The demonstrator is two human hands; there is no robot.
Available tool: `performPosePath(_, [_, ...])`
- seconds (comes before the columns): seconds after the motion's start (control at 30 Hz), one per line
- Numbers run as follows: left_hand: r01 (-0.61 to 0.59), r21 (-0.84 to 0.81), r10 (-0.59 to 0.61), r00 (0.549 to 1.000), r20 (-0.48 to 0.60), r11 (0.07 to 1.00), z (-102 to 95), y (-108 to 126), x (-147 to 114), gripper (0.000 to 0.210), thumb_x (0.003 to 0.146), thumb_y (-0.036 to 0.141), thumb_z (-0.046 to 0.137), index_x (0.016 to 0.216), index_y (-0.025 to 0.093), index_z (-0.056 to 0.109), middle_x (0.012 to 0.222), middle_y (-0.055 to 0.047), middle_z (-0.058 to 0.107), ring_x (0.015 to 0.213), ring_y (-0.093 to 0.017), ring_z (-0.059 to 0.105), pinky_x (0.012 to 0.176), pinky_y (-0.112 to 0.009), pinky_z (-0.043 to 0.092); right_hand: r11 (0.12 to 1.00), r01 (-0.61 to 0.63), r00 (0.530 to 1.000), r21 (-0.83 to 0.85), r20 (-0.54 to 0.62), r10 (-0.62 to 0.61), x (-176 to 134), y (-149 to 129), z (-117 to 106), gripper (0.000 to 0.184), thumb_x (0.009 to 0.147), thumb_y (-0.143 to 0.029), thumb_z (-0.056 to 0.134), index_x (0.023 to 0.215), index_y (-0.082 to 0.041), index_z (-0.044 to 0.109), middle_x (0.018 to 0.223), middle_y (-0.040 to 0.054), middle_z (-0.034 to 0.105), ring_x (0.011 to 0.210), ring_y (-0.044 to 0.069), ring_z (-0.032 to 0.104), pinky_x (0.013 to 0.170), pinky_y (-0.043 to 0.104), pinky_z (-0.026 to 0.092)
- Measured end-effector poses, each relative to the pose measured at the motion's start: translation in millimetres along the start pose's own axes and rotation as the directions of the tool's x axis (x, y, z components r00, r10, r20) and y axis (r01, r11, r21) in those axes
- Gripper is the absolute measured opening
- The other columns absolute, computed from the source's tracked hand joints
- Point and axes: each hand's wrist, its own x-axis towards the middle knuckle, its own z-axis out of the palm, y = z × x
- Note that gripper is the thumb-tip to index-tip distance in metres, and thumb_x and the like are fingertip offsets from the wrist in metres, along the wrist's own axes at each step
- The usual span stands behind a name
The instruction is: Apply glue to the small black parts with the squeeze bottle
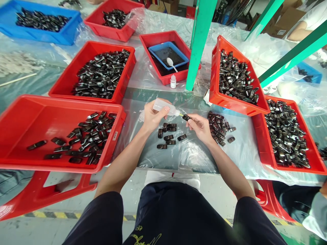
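My left hand (152, 117) is wrapped round a translucent white squeeze bottle (163, 107), tilted so its nozzle points down to the right. Between the fingertips of my right hand (200, 126) is a small glossy black part (186, 117); the nozzle tip is at or very close to it. Several similar black parts (169, 137) lie loosely on the plastic sheet below the hands. Just right of my right hand sits a heap of brownish-black parts (218, 126).
Red bins of black parts stand left (120, 136), back left (130, 68) and right (214, 85). Behind my hands, a small dropper bottle (173, 82) stands before a red bin holding a blue tray (153, 51) and white spoon (169, 62). A green post (201, 41) rises there.
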Motion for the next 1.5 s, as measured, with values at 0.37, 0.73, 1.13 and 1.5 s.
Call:
performPosePath(0.37, [0.036, 0.029, -0.036, 0.999, 0.007, 0.999, 0.5, 5, 1, 0.046, 0.075, 0.063, 0.089, 0.083, 0.018, 0.080, 0.063, -0.002, 0.069, 0.045, -0.009, 0.052, 0.044, -0.024, 0.036, 1.000, 0.003, 1.000, -0.011, -0.001, -0.003, -1, 0, -1, 0.052, 0.092, -0.068, 0.074, 0.111, -0.019, 0.079, 0.072, -0.0004, 0.068, 0.058, 0.011, 0.055, 0.057, 0.027, 0.048])
performPosePath(0.73, [0.030, 0.048, -0.029, 0.999, -0.027, 0.998, 0.1, 9, 0, 0.046, 0.076, 0.065, 0.088, 0.078, 0.019, 0.080, 0.059, -0.001, 0.064, 0.044, -0.009, 0.046, 0.045, -0.028, 0.032, 0.999, 0.003, 1.000, -0.041, 0.006, -0.003, 0, 3, -2, 0.053, 0.093, -0.069, 0.072, 0.113, -0.021, 0.080, 0.074, 0.0000, 0.067, 0.060, 0.011, 0.055, 0.058, 0.027, 0.047])
performPosePath(1.13, [0.026, 0.092, -0.028, 0.999, 0.019, 0.995, 0.2, 12, 1, 0.045, 0.077, 0.065, 0.087, 0.080, 0.020, 0.080, 0.056, 0.000, 0.063, 0.044, -0.009, 0.046, 0.044, -0.026, 0.031, 0.998, -0.042, 0.999, -0.041, -0.008, 0.042, 1, 3, -3, 0.059, 0.089, -0.075, 0.072, 0.111, -0.020, 0.081, 0.073, 0.0004, 0.065, 0.062, 0.012, 0.054, 0.059, 0.028, 0.049])
performPosePath(1.5, [-0.018, 0.032, 0.019, 0.999, -0.031, 0.999, -1.3, 5, -2, 0.040, 0.080, 0.062, 0.086, 0.084, 0.022, 0.081, 0.062, -0.001, 0.067, 0.045, -0.010, 0.051, 0.044, -0.026, 0.036, 0.997, -0.056, 0.998, 0.060, -0.022, 0.057, 1, -3, -1, 0.055, 0.087, -0.070, 0.078, 0.112, -0.022, 0.081, 0.073, -0.0008, 0.065, 0.060, 0.011, 0.053, 0.054, 0.025, 0.044])
